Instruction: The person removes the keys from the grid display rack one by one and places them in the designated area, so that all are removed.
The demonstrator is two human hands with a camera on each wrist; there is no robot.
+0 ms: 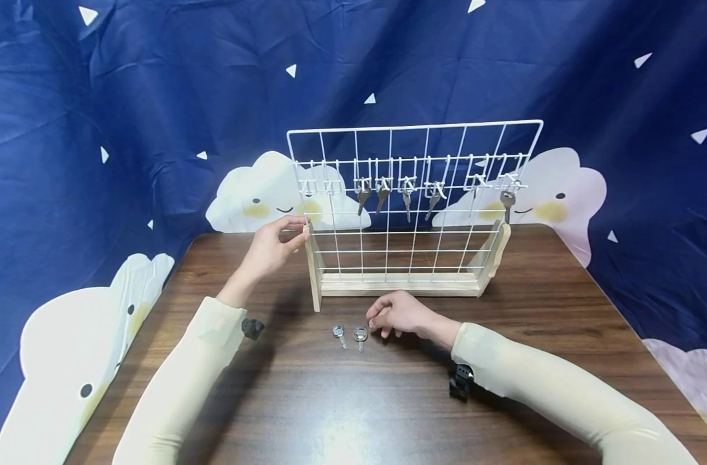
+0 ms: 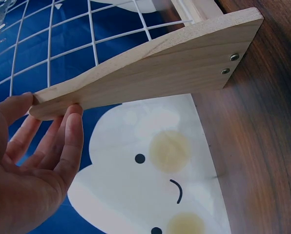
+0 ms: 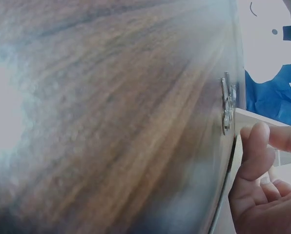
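Several hung keys [image 1: 383, 195] occupy the rack [image 1: 400, 285]; two loose keys [image 1: 360, 334] lie unhung on the bench [image 1: 307, 400]. Left hand [image 1: 274, 247] pinches the rack; right hand [image 1: 404, 314], fingertips narrowed, sits beside them.

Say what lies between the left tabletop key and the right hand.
In the head view, the right tabletop key lies between the left key and the right hand.

A blue cloth [image 1: 214, 84] hangs beyond the left fingers [image 1: 289, 222], its white triangles [image 1: 292, 70] mostly above them and a smiling cloud [image 1: 254, 194] behind. Below the right fingers [image 1: 381, 302] lies the brown surface [image 1: 411, 407].
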